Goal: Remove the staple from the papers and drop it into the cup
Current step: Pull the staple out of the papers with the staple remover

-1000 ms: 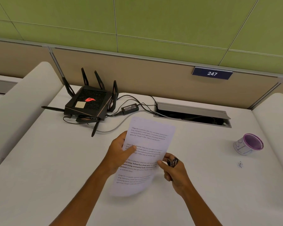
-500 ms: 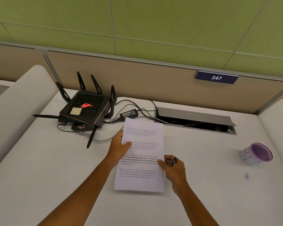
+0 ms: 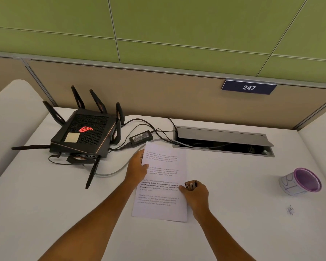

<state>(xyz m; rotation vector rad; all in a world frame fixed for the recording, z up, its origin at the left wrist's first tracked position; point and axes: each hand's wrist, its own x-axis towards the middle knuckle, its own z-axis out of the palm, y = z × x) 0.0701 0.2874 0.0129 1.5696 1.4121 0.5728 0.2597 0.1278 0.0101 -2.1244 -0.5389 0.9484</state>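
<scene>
The printed white papers [image 3: 163, 185] lie flat on the white desk in front of me. My left hand [image 3: 137, 169] presses on their upper left edge, thumb on the sheet. My right hand [image 3: 195, 193] rests at the right edge of the papers, thumb touching the sheet, fingers closed on a small dark metal staple remover [image 3: 190, 185]. The staple itself is too small to make out. The cup [image 3: 299, 182], white with a purple rim and inside, lies tipped toward me at the right of the desk.
A black router [image 3: 85, 136] with antennas stands at the back left, with its power brick [image 3: 140, 137] and cables beside it. An open cable hatch [image 3: 224, 141] is set in the desk behind the papers. A small crumpled scrap [image 3: 290, 210] lies near the cup.
The papers, held up and tilted a second ago, have been lowered flat onto the desk and squared. My left hand slid to their upper left edge.
</scene>
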